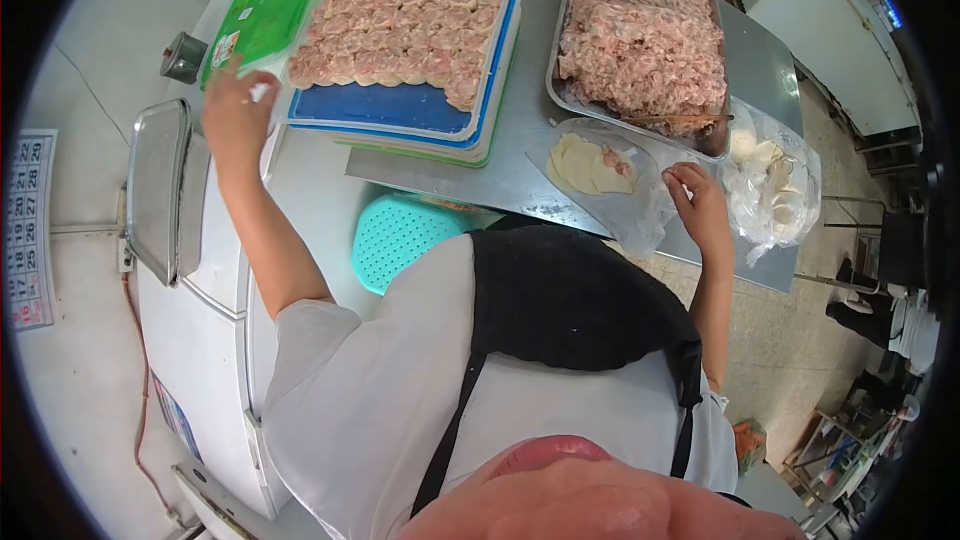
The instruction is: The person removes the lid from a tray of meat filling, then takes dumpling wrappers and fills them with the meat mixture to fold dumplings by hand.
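My left hand (236, 112) is raised beside the near left corner of a blue-lined plastic tray (385, 108), its fingers apart and nothing seen between them. Rows of meat-filled dough pieces (400, 20) cover most of that tray, with bare blue along its near edge. My right hand (700, 202) hovers by a clear plastic bag (645, 225), fingers bent and thumb apart, holding nothing visible. On the bag lie overlapping pale dough wrappers (580, 162), with a little meat on the right one. Behind them, a metal tray (553, 65) holds a large mound of minced meat (645, 40); a stick lies along its near edge.
A bag of white dough pieces (775, 190) sits at the right. A green lid (262, 20) and a metal cup (184, 58) are at the left. Below the table edge is a turquoise perforated stool (405, 240). A metal tray (155, 190) stands against the left wall.
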`<action>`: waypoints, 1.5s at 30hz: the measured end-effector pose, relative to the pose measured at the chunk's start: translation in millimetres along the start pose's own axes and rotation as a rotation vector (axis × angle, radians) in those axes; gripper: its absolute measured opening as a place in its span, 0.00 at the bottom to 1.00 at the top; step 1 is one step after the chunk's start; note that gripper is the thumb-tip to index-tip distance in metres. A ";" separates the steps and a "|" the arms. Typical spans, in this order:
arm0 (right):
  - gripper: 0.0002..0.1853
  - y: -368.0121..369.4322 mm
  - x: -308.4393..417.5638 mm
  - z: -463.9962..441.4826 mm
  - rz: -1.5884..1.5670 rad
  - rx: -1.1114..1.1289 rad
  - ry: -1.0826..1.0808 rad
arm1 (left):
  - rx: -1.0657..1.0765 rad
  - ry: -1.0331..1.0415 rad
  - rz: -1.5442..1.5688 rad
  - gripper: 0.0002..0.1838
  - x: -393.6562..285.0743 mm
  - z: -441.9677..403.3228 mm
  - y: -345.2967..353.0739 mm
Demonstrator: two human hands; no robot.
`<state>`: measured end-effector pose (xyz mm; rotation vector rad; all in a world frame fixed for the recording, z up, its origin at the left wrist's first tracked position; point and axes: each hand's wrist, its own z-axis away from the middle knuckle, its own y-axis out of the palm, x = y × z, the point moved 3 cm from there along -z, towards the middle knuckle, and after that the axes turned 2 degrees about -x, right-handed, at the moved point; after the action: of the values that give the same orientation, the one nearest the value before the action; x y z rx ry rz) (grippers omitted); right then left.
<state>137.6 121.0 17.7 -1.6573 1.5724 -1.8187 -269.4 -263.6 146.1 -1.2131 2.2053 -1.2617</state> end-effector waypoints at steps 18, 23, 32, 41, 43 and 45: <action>0.08 -62.3 -102.7 45.6 0.001 0.079 0.004 | 0.386 0.511 0.962 0.13 -392.2 64.9 76.2; 0.11 -13.0 -109.3 31.9 -0.070 0.335 -0.196 | 0.439 0.342 0.909 0.18 -416.2 128.9 119.7; 0.14 8.6 -152.2 15.2 0.181 0.319 -0.490 | 0.611 -0.003 0.812 0.20 -433.8 136.0 155.9; 0.12 -57.1 -137.4 -67.7 0.159 -0.090 -0.561 | 0.543 0.289 0.689 0.11 -448.4 134.2 125.6; 0.08 -53.6 -152.1 -84.3 0.535 -0.103 -0.542 | 0.538 0.301 0.666 0.11 -449.6 136.7 116.9; 0.08 -49.1 -155.9 -89.0 0.573 -0.051 -0.567 | 0.533 0.315 0.646 0.10 -444.8 139.0 114.7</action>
<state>140.7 304.1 -15.4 -1.3691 1.5983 -0.9311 19.4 45.2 -81.1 -0.0878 1.9892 -1.6435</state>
